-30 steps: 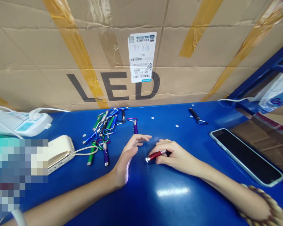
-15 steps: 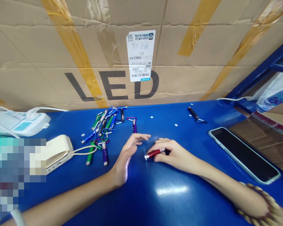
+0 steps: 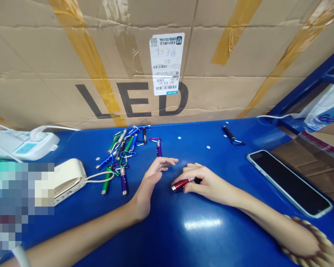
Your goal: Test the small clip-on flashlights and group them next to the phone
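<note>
My right hand (image 3: 204, 183) is closed around a small red flashlight (image 3: 181, 184), its silver tip pointing left toward my other hand. No light shows at that tip. My left hand (image 3: 150, 183) is held upright on edge with its fingers stretched out and its palm facing the flashlight, holding nothing. Just beyond its fingers lies a purple flashlight (image 3: 159, 149) with a carabiner clip. To the left is a loose pile of several flashlights in green, blue, black and silver, among them a blue flashlight (image 3: 107, 160) and another purple flashlight (image 3: 124, 182).
On the blue table (image 3: 195, 244), a black flashlight (image 3: 228, 132) lies at the back right, with a phone (image 3: 289, 181) nearer me. A power strip (image 3: 36, 146) and a cream-coloured device (image 3: 72, 176) with a cord stand left. A large cardboard box (image 3: 211, 96) walls off the back.
The bright light at the red flashlight's tip has gone out. The thumb of my right hand has shifted slightly along its body. My left hand has stayed in place.
</note>
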Motion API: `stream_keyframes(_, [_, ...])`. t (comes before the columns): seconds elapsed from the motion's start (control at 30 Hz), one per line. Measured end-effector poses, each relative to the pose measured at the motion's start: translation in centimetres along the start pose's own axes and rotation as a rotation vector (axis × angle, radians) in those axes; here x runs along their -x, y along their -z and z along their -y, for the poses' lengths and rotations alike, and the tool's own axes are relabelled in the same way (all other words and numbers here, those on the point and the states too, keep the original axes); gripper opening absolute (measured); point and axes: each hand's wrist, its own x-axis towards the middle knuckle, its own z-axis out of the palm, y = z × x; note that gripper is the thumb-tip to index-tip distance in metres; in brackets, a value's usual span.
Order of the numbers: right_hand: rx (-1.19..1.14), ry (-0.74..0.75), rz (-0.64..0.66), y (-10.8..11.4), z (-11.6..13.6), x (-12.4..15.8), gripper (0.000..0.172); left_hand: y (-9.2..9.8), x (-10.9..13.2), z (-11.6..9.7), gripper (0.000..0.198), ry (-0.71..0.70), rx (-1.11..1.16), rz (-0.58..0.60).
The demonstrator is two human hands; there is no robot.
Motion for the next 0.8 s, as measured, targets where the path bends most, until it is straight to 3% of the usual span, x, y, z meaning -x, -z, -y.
stream_keyframes(0.2, [0.016,0.033,-0.031,-0.2,-0.2,0.0,0.019,0.1,-0.1,0.1,0.030,-0.006,-0.016,0.017])
stream_keyframes(0.37, [0.076,0.011,-0.166,-0.2,-0.1,-0.1,0.023,0.2,0.0,0.4,0.031,-0.034,0.013,0.027])
stream_keyframes(0.6, [0.683,-0.305,-0.458,3.3,-3.0,0.5,0.025,0.0,0.0,0.4,0.030,-0.014,-0.009,-0.018])
stream_keyframes(0.8, [0.891,-0.435,-0.572,5.7,-6.3,0.9,0.033,0.0,-0.1,0.4,0.029,0.000,-0.018,-0.021])
